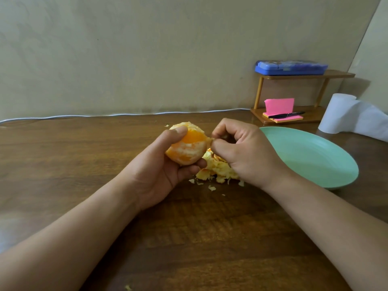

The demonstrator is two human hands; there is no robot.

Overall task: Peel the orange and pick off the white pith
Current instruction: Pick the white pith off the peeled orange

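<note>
1. The left hand (161,169) holds the mostly peeled orange (189,148) above the middle of the table (84,154), thumb on top and fingers curled beneath.
2. The right hand (245,152) pinches a bit of pith (210,140) on the orange's right side between thumb and forefinger.
3. A peel pile (218,169) lies beneath the right hand.
4. A green plate (315,156) sits near the table's right edge.
5. A wooden shelf (304,75) and a paper roll (340,112) stand at the far right corner.

Peeled round orange (186,147) in left hand (159,173), ctr of brown wooden table (63,164); right hand (245,152) at its 3 o'clock, pinching pale pith strip (210,140). Pale peel-scrap pile (218,168) at 5, round green plate (310,156) at 3. Wooden shelf (304,76) at 1, blue plastic box (290,67) atop.
</note>
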